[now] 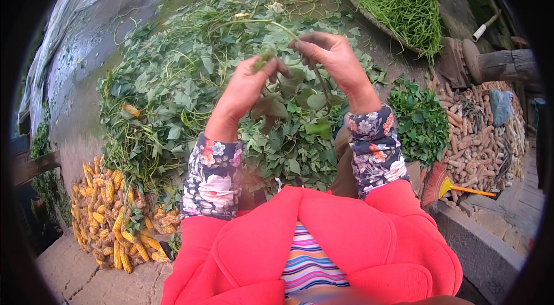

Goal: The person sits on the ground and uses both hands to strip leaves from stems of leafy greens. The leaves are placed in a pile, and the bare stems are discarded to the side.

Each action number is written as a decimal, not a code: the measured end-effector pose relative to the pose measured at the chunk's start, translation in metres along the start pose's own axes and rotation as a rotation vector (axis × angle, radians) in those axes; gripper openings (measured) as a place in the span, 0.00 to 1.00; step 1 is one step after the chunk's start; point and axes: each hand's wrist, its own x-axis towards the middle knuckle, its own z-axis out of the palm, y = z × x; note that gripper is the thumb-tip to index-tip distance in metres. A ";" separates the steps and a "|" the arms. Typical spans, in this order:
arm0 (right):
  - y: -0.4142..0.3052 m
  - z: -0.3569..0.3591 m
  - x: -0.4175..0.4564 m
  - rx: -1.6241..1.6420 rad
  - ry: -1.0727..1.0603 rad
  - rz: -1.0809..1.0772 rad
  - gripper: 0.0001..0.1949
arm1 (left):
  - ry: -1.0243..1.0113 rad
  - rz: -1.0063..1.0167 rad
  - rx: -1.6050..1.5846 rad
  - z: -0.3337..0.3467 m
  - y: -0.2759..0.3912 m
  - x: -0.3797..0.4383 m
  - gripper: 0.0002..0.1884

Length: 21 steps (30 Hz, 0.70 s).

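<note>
Both of my hands are raised over a broad heap of leafy green vines point(173, 88). My right hand point(322, 52) pinches a vine stem point(281, 28) between thumb and fingers; the stem arches away to the upper left, and a darker part hangs below the hand. My left hand point(257, 77) is closed around a small bit of greenery point(263, 60) at its thumb side. Large leaves point(277, 103) hang between and below the two hands, slightly blurred. The fingertips of the left hand are partly hidden by stems and leaves.
Picked green stems point(396, 6) fill a shallow basket at the upper right. Corn cobs point(108, 214) lie at the lower left. To the right are a smaller pile of leaves point(417, 123), bare cobs point(471, 145), a broom point(446, 186) and a wooden post point(506, 64).
</note>
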 end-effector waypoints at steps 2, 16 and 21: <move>-0.001 0.000 -0.001 0.000 0.009 0.009 0.12 | 0.144 -0.006 -0.026 -0.002 -0.002 0.001 0.14; 0.005 -0.003 -0.002 -0.235 -0.174 -0.012 0.11 | -0.083 -0.222 0.177 -0.026 0.008 -0.013 0.09; -0.002 -0.018 -0.002 -0.084 -0.040 -0.018 0.12 | 0.118 -0.072 -0.102 -0.041 0.016 -0.018 0.11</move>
